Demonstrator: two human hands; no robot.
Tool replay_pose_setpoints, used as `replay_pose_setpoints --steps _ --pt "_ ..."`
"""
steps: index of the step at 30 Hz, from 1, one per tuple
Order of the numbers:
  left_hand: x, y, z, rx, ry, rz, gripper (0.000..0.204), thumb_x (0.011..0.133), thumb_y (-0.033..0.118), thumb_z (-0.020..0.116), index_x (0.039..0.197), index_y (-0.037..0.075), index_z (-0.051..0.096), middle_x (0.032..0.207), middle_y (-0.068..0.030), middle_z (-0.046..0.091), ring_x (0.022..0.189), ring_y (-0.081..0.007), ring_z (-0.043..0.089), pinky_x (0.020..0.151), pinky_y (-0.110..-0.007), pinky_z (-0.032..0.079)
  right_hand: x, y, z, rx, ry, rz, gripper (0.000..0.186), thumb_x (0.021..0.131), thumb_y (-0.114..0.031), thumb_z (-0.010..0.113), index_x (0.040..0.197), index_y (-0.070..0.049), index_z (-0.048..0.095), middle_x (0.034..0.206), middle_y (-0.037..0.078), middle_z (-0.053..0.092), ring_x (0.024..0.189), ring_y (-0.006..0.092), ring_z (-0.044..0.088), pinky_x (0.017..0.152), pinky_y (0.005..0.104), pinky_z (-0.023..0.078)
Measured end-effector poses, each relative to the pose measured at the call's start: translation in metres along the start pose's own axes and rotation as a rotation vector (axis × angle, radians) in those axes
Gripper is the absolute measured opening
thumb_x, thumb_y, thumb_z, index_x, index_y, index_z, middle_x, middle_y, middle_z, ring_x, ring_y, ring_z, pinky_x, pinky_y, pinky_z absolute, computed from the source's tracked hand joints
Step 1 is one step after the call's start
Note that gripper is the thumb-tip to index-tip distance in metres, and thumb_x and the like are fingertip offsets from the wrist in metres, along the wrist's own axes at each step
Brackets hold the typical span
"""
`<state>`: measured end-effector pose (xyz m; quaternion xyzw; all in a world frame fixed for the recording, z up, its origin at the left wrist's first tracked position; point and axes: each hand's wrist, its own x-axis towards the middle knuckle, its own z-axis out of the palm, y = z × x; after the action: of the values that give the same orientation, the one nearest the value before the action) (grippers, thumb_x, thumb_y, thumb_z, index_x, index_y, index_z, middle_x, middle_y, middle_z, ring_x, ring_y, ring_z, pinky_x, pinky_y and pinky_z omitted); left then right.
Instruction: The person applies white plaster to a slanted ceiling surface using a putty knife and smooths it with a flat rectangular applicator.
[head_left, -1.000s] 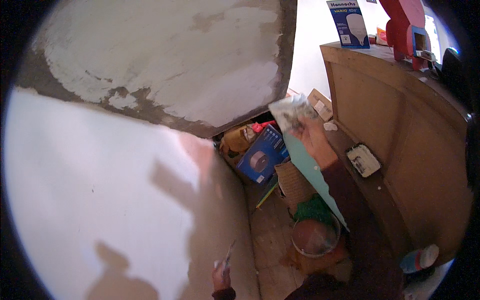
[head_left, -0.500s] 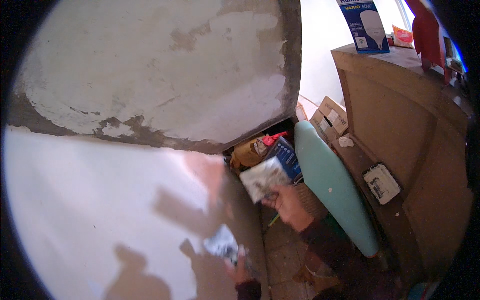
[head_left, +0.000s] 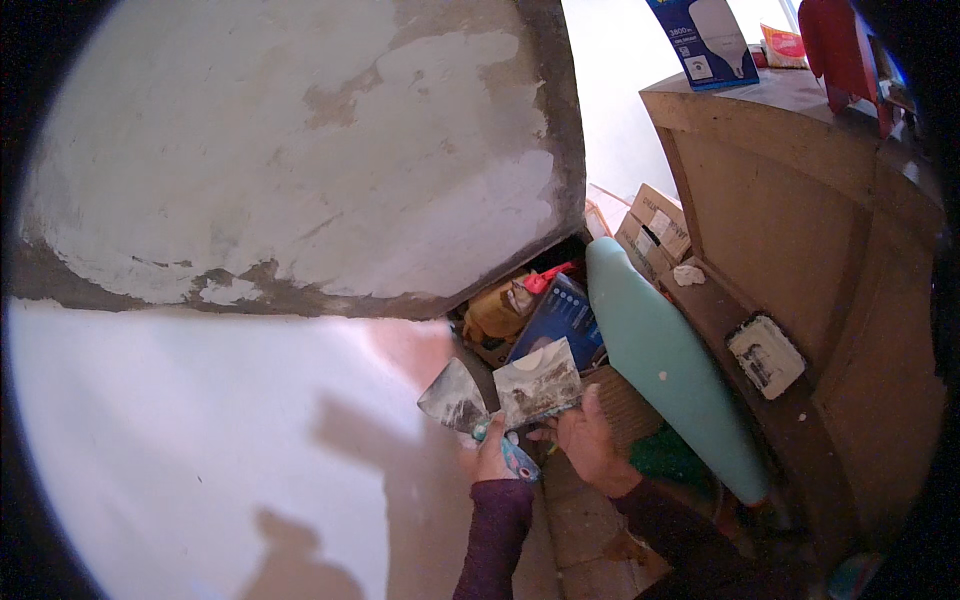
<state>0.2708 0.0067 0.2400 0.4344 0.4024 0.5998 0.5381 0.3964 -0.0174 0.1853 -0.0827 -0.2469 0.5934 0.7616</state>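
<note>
scraper [head_left: 455,397] and plate [head_left: 538,383] sit side by side in front of us, and we judge that the gap between them is what matters. our left hand [head_left: 485,458] grasps the scraper low on its blade; the blade fans up and to the left, while the patterned handle pokes out below the fingers, so the long axis slants from upper left to lower right. our right hand [head_left: 592,442] grips the smeared plate by its lower right side, thumb along the edge, though some of its fingers are hidden. the plate lies up and left of that hand, its longer sides rising slightly rightward. its lower left corner comes right beside our left fingers; whether they touch, we can't make out. the right hand is the nearer one to the paste-coated tray [head_left: 767,355], which lies well apart on the right.
</note>
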Motion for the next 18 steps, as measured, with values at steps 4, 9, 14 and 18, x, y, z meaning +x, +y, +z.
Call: replay_pose_setpoints --steps 4,9,14,18 --pt "0.022 -0.005 0.004 -0.065 -0.104 0.066 0.051 0.082 0.000 0.072 0.128 0.001 0.050 0.110 -0.0099 0.062 0.088 -0.0178 0.064 0.075 -0.030 0.053 0.001 -0.013 0.006 0.141 -0.215 0.013 0.077 0.096 -0.062 0.036 0.150 -0.008 0.024 0.149 0.017 0.037 0.135 0.0331 0.039 0.107 0.0534 0.037" --pt "0.035 -0.004 0.007 -0.044 -0.211 0.088 0.054 0.081 -0.001 0.073 0.129 -0.001 0.049 0.116 -0.0109 0.061 0.095 -0.0186 0.064 0.082 -0.032 0.052 0.007 -0.022 0.006 0.044 -0.299 -0.050 0.081 0.093 -0.064 0.044 0.150 -0.010 0.025 0.151 0.016 0.035 0.137 0.0341 0.038 0.109 0.0558 0.035" --pt "0.033 -0.002 0.033 0.037 -0.235 0.330 0.049 0.082 0.005 0.075 0.124 0.001 0.052 0.101 -0.0087 0.065 0.082 -0.0149 0.063 0.071 -0.030 0.052 0.023 -0.014 -0.007 0.065 -0.269 -0.134 0.075 0.096 -0.056 0.045 0.149 -0.008 0.026 0.150 0.017 0.037 0.136 0.0339 0.039 0.109 0.0516 0.036" --pt "0.014 0.004 0.010 0.245 0.007 0.156 0.039 0.085 0.015 0.074 0.115 0.002 0.053 0.087 -0.0053 0.065 0.068 -0.0102 0.058 0.059 -0.027 0.048 0.100 -0.039 0.005 0.033 -0.187 -0.383 0.060 0.102 -0.038 0.043 0.150 -0.007 0.026 0.144 0.014 0.043 0.133 0.0295 0.043 0.110 0.0460 0.037"
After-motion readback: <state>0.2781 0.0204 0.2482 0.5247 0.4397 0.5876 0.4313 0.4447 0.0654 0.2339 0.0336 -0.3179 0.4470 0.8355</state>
